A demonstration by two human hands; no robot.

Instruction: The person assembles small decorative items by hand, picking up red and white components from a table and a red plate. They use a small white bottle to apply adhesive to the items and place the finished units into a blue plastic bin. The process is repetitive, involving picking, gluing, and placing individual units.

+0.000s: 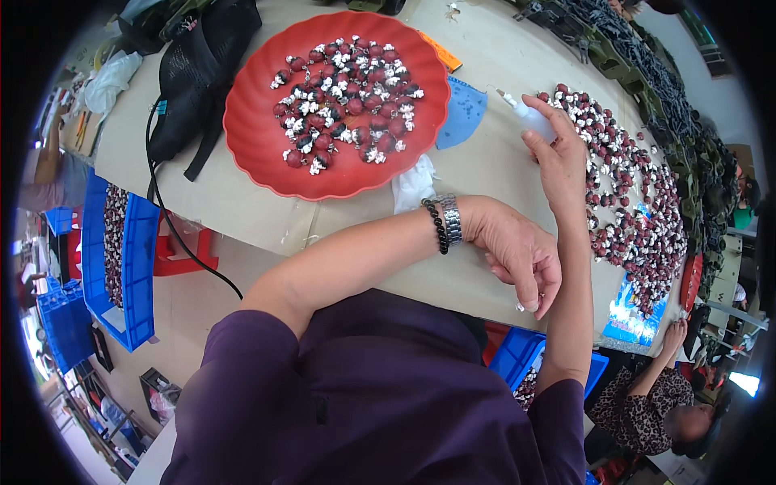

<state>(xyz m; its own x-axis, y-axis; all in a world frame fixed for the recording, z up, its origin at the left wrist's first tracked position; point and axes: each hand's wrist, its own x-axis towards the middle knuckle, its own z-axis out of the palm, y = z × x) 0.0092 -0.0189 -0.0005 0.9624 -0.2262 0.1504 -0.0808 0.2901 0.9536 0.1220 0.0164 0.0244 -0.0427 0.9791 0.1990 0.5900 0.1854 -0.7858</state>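
My right hand [562, 162] is closed round a small white squeeze bottle [529, 120] with a thin nozzle, held above the table. My left hand [521, 255], with a metal watch [449, 218] and a dark bead bracelet [435, 226] at its wrist, reaches across to the right near the table's front edge. Its fingers curl downward in a pinch; a tiny whitish bit shows at the fingertips, too small to name. A red scalloped tray [255, 174] bears many dark red balls with white tops. More such balls [638, 218] lie spread on the table at right.
The pale table [339, 218] also carries a blue sheet [462, 113], white tissue [414, 184] and a black bag [202, 81] with a hanging cord. Blue crates [145, 267] stand low at left; another blue crate [517, 356] is below the front edge. Someone in a patterned top [638, 416] sits right.
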